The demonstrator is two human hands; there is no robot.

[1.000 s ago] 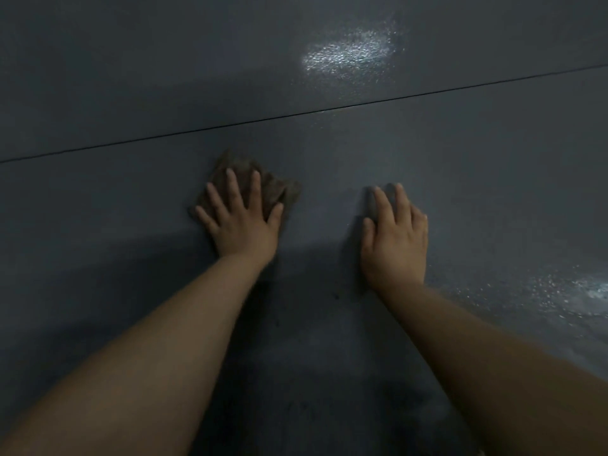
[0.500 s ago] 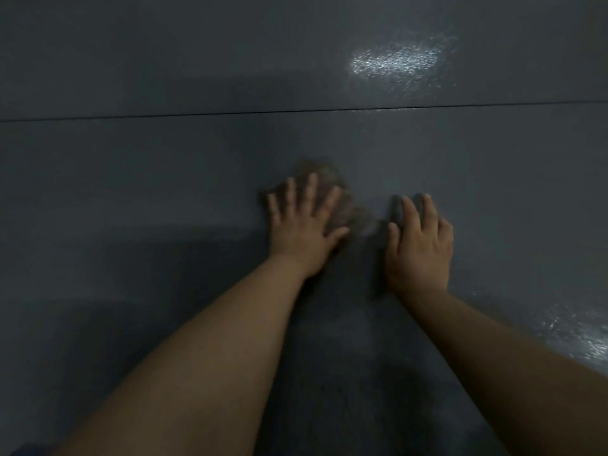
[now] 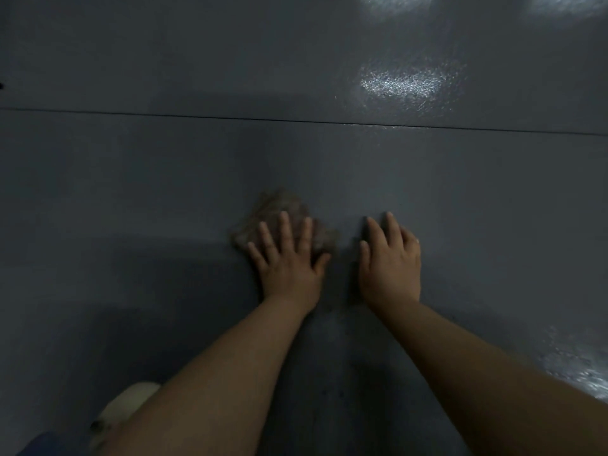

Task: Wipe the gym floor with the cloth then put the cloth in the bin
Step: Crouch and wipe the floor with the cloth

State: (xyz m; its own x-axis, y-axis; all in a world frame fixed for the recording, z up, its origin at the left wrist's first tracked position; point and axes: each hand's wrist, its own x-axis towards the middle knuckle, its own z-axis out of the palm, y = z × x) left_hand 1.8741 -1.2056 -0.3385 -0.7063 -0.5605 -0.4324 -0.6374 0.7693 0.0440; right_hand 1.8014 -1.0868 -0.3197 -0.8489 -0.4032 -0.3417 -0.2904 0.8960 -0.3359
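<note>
Cloth (image 3: pixel 279 209) looks soft and limp; our flat left hand (image 3: pixel 289 261) presses it. We'd bunch it, pinching its far edge.

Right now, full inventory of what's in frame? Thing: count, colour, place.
cloth: one, brownish, flat on the floor at centre, under the left hand.
floor: one, dark grey, fills the view; a thin dark seam crosses it beyond the hands; bright light glare upper right.
pale rounded object: one, off-white, bottom left by the left forearm; cannot tell what it is.
bin: none in view.
left hand: one, fingers spread, pressing on the cloth.
right hand: one, flat on the bare floor beside the cloth.
</note>
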